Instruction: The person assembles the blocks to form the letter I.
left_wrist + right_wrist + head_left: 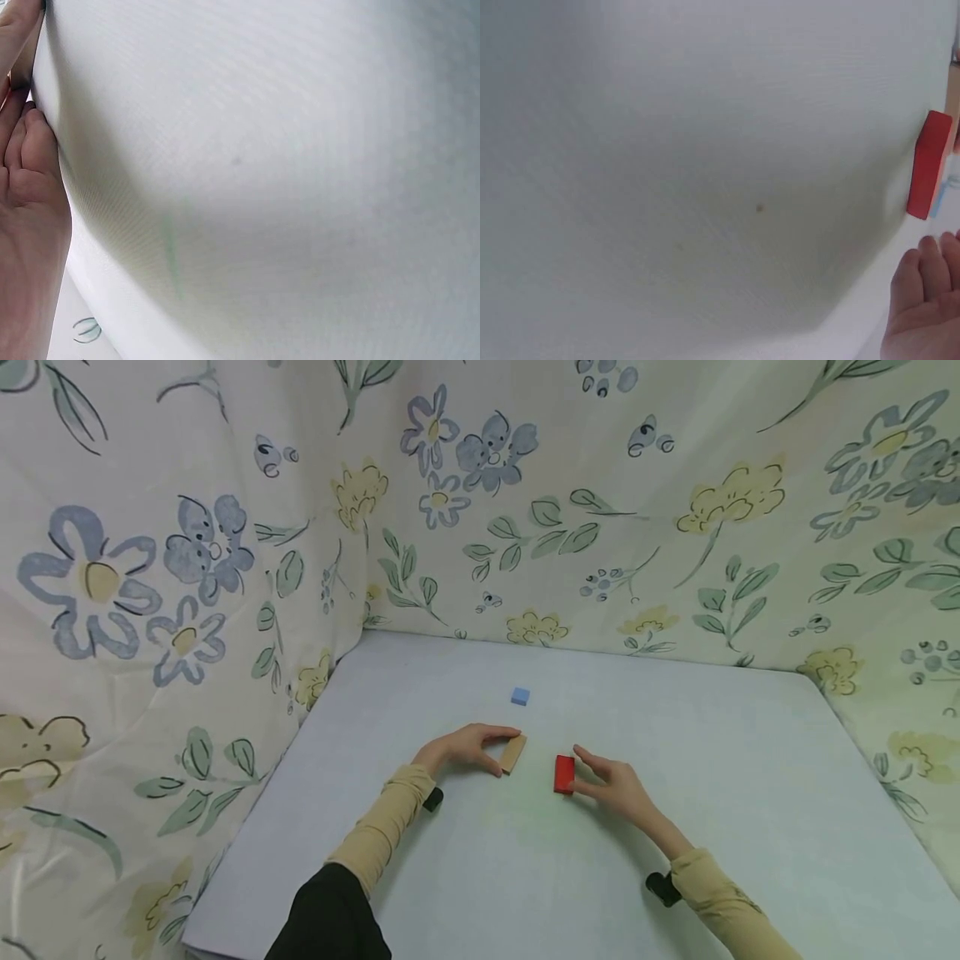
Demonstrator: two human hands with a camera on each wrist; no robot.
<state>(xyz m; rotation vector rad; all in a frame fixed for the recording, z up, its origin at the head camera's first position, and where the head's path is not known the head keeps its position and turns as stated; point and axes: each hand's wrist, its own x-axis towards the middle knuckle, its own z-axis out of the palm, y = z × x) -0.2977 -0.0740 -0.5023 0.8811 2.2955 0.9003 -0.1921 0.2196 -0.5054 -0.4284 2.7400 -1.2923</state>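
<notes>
My left hand (pixel 471 747) pinches a plain wooden block (pixel 513 754) between thumb and index finger, near the table's middle. In the left wrist view the same hand (pixel 30 180) shows at the left edge, with part of the block cut off by the frame. To the right stands a red block (pixel 564 775). Beside it is my right hand (pixel 617 785), thumb at the block's lower right side and index fingertip just past its upper right corner. The right wrist view shows the red block (pixel 930 165) apart from the outstretched fingers (pixel 908 281).
A small blue block (pixel 520 697) lies farther back on the white table (pixel 675 727). Flowered cloth (pixel 555 560) hangs behind the table and along its sides. Dark wrist cameras (pixel 663 888) sit under both forearms.
</notes>
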